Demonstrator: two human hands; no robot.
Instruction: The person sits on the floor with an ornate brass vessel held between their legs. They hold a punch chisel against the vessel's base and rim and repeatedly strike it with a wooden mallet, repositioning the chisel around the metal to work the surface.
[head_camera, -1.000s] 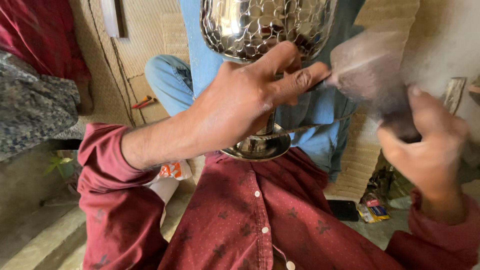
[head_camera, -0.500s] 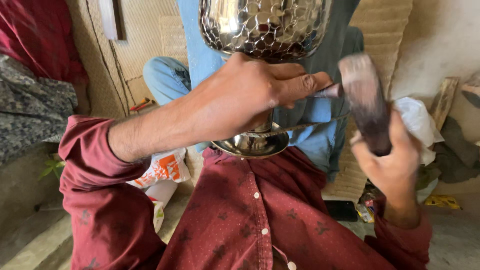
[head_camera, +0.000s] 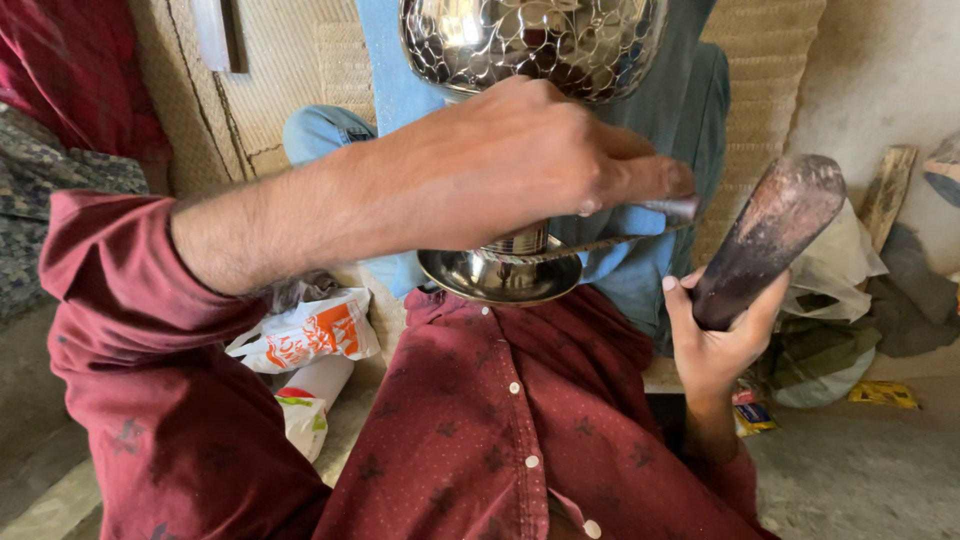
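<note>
The left hand is clenched over a thin dark metal tool, its tip held close to the stem of a shiny hammered metal goblet whose round foot rests against the maroon shirt at the person's chest. The right hand grips the lower end of a dark, worn mallet, raised just beside the tool. The likeliest trouble, as I judge it, is a blow landing off the tool's end: the thumb and fingertips of the left hand sit very near it and could be hit. A glancing strike could also make the tool skid and scar the polished stem. Braced only against the body, the goblet may twist or slip under impact.
</note>
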